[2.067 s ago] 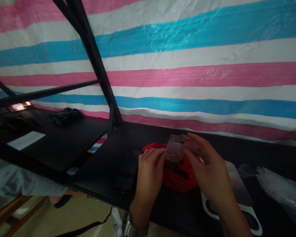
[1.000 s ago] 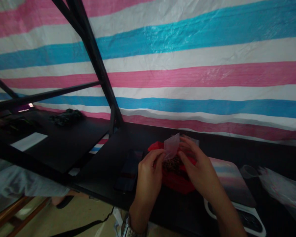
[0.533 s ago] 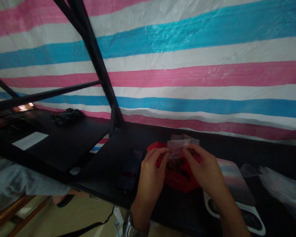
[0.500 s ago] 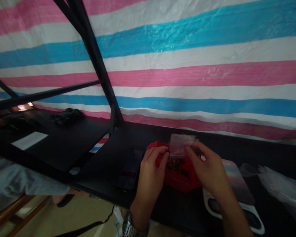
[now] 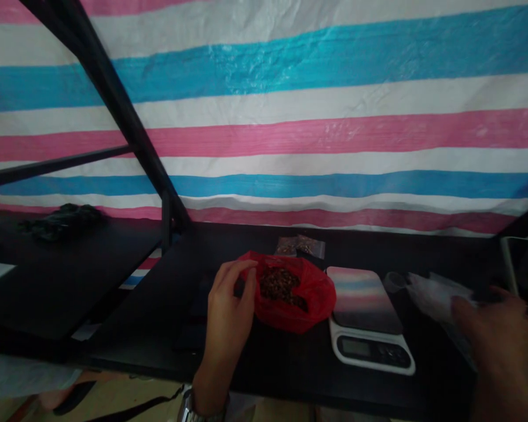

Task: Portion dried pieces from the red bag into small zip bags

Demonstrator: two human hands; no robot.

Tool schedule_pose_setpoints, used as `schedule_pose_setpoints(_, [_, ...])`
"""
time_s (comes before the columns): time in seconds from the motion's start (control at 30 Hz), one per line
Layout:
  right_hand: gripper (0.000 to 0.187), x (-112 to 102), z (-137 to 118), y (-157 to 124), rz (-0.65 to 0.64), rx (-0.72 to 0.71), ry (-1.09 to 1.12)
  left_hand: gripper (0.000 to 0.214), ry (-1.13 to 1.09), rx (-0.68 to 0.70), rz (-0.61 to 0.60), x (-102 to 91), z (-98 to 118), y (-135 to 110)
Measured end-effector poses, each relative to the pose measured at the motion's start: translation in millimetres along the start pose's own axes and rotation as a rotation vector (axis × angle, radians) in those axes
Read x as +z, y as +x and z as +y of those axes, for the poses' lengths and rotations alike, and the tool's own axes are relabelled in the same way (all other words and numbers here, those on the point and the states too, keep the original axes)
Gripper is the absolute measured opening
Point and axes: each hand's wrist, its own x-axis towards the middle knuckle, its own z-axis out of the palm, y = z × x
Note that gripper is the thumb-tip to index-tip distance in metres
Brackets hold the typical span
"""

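A red plastic bag (image 5: 310,305) lies open on the black table (image 5: 255,363), with dark brown beans (image 5: 281,284) in it. My left hand (image 5: 229,308) curls its fingers and thumb round the bag's left rim. Just behind the red bag lie small clear bags (image 5: 301,246) with brown contents. My right hand (image 5: 504,337) is far out to the right. Blurred and dark, it has its fingers stretched over a heap of empty clear plastic bags (image 5: 431,293). It holds nothing that I can see.
A white kitchen scale (image 5: 367,319) with a shiny top stands right of the red bag, a small clear cup (image 5: 393,281) beside it. A dark phone (image 5: 196,310) lies left of my left hand. A striped tarp (image 5: 317,135) hangs behind, a black frame (image 5: 114,111) at left.
Both hands let go of the small clear bag; it now lies behind the red bag. My right hand swung right to the clear bags. My left hand took the red bag's rim.
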Motion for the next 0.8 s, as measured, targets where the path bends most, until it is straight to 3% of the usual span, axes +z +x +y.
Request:
schedule_pose_setpoints(0.03, [0.077,2,-5,-4,0.095,0.253,-0.098,0.015,-0.006,0.0,0.004,1.3,1,0])
schedule_pose_setpoints(0.07, [0.082,4,-12,-7,0.044,0.345,-0.132,0.015,-0.006,0.001,0.016,2.5,3,0])
schedule_pose_setpoints(0.13, [0.083,6,-27,-10,0.025,0.395,-0.158,0.015,0.017,0.001,0.064,4.7,6,0])
schedule_pose_setpoints(0.2, [0.078,8,-40,-9,0.039,0.305,-0.145,0.015,0.066,-0.002,0.128,6.0,7,0])
schedule_pose_setpoints(0.3, [0.059,24,-68,-13,0.003,0.025,-0.099,0.017,0.131,-0.013,0.2,5.4,6,-1])
schedule_pose_setpoints(0.4, [0.036,60,-109,-33,-0.14,-0.249,0.003,0.016,0.157,-0.024,0.22,1.6,2,-1])
schedule_pose_setpoints(0.5, [0.03,99,-147,-56,-0.365,-0.436,-0.007,0.014,0.178,-0.014,0.225,-3.7,-3,-2])
schedule_pose_setpoints(0.6, [0.033,126,-164,-69,-0.502,-0.543,-0.093,0.014,0.198,-0.017,0.245,-8.0,-6,-2])
schedule_pose_setpoints(0.8, [0.033,153,-166,-71,-0.546,-0.606,-0.107,0.015,0.191,-0.058,0.259,-10.6,-8,-1])
